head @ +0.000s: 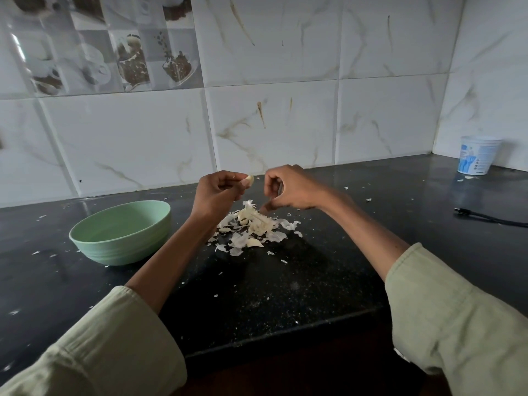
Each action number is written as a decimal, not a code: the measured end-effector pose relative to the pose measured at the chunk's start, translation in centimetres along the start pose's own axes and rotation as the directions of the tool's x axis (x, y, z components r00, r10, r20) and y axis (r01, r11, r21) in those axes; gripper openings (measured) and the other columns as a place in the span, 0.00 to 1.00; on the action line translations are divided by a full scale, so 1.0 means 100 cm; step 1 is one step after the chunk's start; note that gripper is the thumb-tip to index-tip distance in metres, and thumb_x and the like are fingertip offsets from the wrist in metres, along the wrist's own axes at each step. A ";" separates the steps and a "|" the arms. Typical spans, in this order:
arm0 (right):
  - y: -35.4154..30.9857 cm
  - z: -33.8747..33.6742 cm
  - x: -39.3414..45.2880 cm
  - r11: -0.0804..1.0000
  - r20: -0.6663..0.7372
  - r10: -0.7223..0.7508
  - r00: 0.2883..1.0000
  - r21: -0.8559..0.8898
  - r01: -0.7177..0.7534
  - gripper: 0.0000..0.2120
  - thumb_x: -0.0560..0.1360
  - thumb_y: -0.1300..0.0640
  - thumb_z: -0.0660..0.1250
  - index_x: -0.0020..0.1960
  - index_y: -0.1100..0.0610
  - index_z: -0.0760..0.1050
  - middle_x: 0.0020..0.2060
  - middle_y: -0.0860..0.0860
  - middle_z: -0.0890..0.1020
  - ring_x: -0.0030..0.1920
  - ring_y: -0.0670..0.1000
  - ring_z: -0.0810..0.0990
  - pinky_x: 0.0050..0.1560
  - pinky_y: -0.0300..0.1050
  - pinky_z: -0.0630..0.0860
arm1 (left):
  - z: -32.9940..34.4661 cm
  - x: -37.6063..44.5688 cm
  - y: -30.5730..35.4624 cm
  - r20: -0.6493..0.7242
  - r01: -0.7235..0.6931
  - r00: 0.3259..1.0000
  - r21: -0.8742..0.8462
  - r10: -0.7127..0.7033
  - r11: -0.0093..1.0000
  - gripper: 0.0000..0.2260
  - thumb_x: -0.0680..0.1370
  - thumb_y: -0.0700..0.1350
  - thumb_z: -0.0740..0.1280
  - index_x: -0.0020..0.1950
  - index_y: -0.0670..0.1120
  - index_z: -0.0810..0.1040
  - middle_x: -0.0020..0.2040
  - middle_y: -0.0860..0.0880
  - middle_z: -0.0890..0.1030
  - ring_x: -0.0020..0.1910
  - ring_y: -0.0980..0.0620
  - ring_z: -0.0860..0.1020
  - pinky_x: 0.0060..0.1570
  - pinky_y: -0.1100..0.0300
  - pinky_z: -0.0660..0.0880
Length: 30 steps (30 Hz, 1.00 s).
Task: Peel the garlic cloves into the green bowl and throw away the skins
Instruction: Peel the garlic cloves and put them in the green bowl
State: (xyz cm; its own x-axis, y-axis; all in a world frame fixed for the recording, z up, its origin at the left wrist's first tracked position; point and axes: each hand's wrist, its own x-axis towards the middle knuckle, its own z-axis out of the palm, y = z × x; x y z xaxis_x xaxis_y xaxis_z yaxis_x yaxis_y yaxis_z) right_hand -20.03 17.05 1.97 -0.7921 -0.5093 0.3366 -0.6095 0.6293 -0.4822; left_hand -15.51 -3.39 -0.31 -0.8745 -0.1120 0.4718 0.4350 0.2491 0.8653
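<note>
My left hand (218, 191) is raised above the counter and pinches a pale garlic clove (249, 180) at its fingertips. My right hand (288, 187) hovers just to the right of the clove, fingers curled loosely, holding nothing I can make out. Beneath both hands lies a heap of garlic cloves and papery white skins (251, 224) on the dark counter. One clove (255, 243) lies at the heap's near edge. The green bowl (85, 232) stands left of the heap; I see nothing inside it.
The dark speckled counter (285, 281) carries scattered skin flakes. A white and blue plastic tub (477, 155) stands in the far right corner. A black cable (485, 217) lies at the right. Tiled walls close off the back and right; the counter's front edge runs near my sleeves.
</note>
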 end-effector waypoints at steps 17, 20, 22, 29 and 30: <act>-0.030 0.006 -0.003 0.939 -0.276 -0.335 0.901 -0.019 0.344 0.13 0.73 0.68 0.77 0.51 0.56 0.79 0.46 0.45 0.85 0.47 0.43 0.85 0.47 0.46 0.84 | 0.004 0.004 -0.003 0.108 0.131 0.986 -0.057 -0.124 0.990 0.11 0.86 0.41 0.64 0.51 0.39 0.83 0.44 0.45 0.82 0.42 0.54 0.80 0.51 0.57 0.80; -0.030 0.006 -0.004 0.944 -0.293 -0.311 0.904 0.016 0.330 0.13 0.72 0.68 0.77 0.51 0.56 0.79 0.44 0.46 0.84 0.46 0.44 0.84 0.47 0.47 0.83 | 0.005 0.002 -0.001 0.131 0.134 0.983 -0.051 -0.126 0.990 0.11 0.87 0.42 0.62 0.52 0.40 0.82 0.44 0.46 0.80 0.42 0.54 0.79 0.54 0.54 0.81; -0.031 0.006 -0.004 0.947 -0.311 -0.294 0.904 0.036 0.321 0.12 0.72 0.67 0.78 0.51 0.56 0.79 0.43 0.46 0.84 0.45 0.45 0.84 0.48 0.47 0.83 | 0.006 0.001 0.000 0.141 0.120 0.983 -0.036 -0.113 0.992 0.11 0.87 0.43 0.61 0.54 0.41 0.82 0.44 0.46 0.80 0.43 0.53 0.79 0.56 0.54 0.81; -0.031 0.005 -0.005 0.954 -0.330 -0.258 0.908 0.064 0.294 0.12 0.70 0.67 0.79 0.47 0.58 0.78 0.39 0.48 0.84 0.41 0.46 0.84 0.46 0.44 0.81 | 0.004 0.002 -0.001 0.141 0.043 0.989 0.020 -0.045 0.999 0.10 0.87 0.42 0.63 0.52 0.42 0.84 0.44 0.45 0.82 0.44 0.53 0.80 0.52 0.56 0.81; -0.031 0.005 -0.006 0.954 -0.340 -0.258 0.904 0.061 0.295 0.12 0.70 0.67 0.80 0.46 0.58 0.78 0.39 0.48 0.84 0.40 0.46 0.84 0.45 0.42 0.81 | 0.004 0.002 -0.001 0.137 0.023 0.990 0.028 -0.027 0.999 0.10 0.86 0.42 0.64 0.52 0.43 0.84 0.44 0.45 0.82 0.44 0.53 0.80 0.52 0.55 0.80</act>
State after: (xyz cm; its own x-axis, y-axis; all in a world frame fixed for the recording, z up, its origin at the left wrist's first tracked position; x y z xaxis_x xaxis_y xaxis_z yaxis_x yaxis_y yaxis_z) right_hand -17.65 15.05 2.88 -0.5705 -0.4231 0.7039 -0.8127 0.4143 -0.4097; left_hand -15.78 -3.08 -0.37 -0.9070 0.0146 0.4209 0.4085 0.2733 0.8709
